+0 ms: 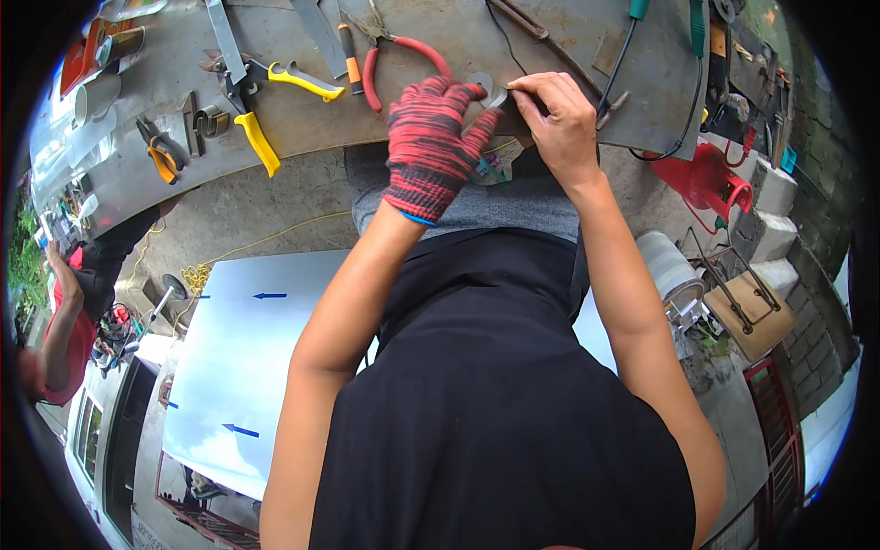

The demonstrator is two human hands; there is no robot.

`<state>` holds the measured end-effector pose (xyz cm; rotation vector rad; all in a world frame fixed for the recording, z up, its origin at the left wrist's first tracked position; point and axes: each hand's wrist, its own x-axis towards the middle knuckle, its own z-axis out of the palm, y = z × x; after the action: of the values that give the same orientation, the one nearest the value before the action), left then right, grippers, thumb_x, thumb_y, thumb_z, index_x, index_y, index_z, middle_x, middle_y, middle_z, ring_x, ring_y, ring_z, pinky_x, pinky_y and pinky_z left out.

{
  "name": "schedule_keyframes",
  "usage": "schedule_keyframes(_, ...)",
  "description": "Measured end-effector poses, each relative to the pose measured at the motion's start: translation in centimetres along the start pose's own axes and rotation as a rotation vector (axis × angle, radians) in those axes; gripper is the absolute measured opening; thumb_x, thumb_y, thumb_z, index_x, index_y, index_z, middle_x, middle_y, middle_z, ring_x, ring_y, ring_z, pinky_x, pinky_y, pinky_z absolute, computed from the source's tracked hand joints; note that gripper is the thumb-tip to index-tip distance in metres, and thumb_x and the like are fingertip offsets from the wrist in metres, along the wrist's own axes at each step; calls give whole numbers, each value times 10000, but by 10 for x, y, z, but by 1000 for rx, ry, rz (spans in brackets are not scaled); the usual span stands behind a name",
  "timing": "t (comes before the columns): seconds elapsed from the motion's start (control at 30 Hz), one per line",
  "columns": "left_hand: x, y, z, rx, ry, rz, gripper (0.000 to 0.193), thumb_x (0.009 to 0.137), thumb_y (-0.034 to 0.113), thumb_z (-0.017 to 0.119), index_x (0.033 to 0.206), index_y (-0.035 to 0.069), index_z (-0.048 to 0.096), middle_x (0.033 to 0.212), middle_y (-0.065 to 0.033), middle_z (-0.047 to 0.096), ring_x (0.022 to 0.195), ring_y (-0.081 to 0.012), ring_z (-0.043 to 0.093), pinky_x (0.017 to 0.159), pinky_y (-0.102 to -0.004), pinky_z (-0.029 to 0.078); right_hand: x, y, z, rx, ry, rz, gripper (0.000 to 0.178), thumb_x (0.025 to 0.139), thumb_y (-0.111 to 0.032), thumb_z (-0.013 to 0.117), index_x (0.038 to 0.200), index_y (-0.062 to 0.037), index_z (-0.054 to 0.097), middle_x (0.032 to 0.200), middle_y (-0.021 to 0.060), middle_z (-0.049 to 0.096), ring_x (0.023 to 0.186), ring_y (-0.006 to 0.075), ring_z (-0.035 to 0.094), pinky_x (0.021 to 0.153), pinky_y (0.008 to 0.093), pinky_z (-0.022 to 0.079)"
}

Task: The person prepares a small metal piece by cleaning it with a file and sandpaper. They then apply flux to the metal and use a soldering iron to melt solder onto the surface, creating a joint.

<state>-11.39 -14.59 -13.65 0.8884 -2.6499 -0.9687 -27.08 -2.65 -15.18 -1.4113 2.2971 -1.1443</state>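
My left hand [435, 137], in a red and black knit glove, is closed at the table's near edge. Between its thumb and fingers is a small curved piece of shiny metal [483, 88]. Bare and close beside it, my right hand [561, 124] pinches thumb and forefinger together at the metal's right side. What lies in that pinch is too small to make out. Just beyond the glove are pliers with red handles [371, 78] and an orange and black handled tool [349, 60].
Yellow-handled snips [258, 142] and orange-handled pliers [163, 156] lie left on the metal table [302, 119]. A cable with green connectors [639, 9] crosses the right side. A white panel with blue arrows [229, 357] is below. Another person [69, 321] is at far left.
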Motion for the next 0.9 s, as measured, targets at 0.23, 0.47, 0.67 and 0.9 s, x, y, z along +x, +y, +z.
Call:
schedule_keyframes(0.23, -7, 2, 15, 10, -27, 0, 257, 863, 309, 753, 1044, 126, 750, 1066, -95, 691, 988, -317, 637, 866, -467, 478, 2, 0, 0, -7, -21, -27, 112, 823, -25, 786, 929, -40, 752, 903, 78, 741, 861, 266, 687, 784, 363, 539)
schedule_keyframes(0.47, -6, 4, 17, 11, 9, -24, 206, 838, 261, 779, 964, 101, 743, 1013, -102, 695, 966, -321, 647, 865, -462, 495, 2, -1, -1, -22, -55, -20, 111, 854, -12, 757, 964, -28, 762, 953, 89, 751, 888, 256, 688, 801, 346, 539)
schedule_keyframes(0.67, -9, 2, 25, 16, 40, -34, 202, 847, 313, 756, 935, 132, 732, 998, -72, 678, 951, -306, 627, 850, -468, 475, 3, -1, 1, -24, -33, -31, 111, 823, -17, 778, 929, -41, 756, 917, 79, 744, 878, 266, 683, 786, 359, 539)
schedule_keyframes(0.9, -7, 7, 18, -4, 37, -41, 225, 828, 251, 798, 953, 74, 739, 1016, -119, 702, 953, -334, 656, 858, -466, 503, 1, 0, 2, -33, -25, -23, 117, 826, -21, 776, 941, -44, 761, 935, 84, 744, 882, 269, 683, 793, 359, 539)
